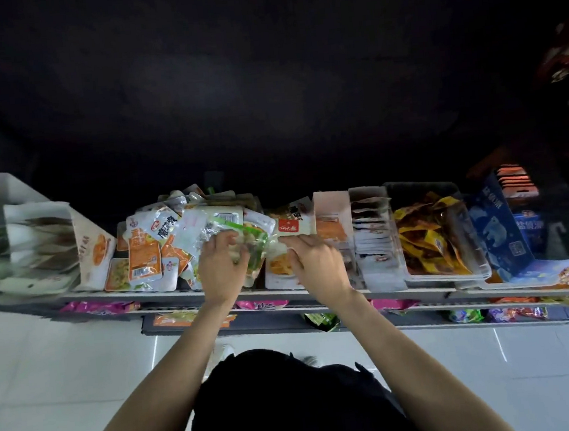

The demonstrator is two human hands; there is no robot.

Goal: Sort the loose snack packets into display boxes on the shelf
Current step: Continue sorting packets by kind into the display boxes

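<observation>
A heap of loose snack packets (175,238), mostly orange, white and silver, lies on the shelf (166,292) left of centre. My left hand (221,272) grips a clear packet with green trim (253,245) at the heap's right side. My right hand (318,264) pinches a small white packet with a red label (291,227) just right of it. Beside that hand stands a pale orange display box (333,218), then a box of silver packets (374,238).
A clear tray of yellow-brown packets (429,233) and a blue box (497,231) stand further right. An orange-printed white box (92,252) sits at the left. Lower shelves with pink and green packets (260,305) jut out beneath. White tiled floor lies below.
</observation>
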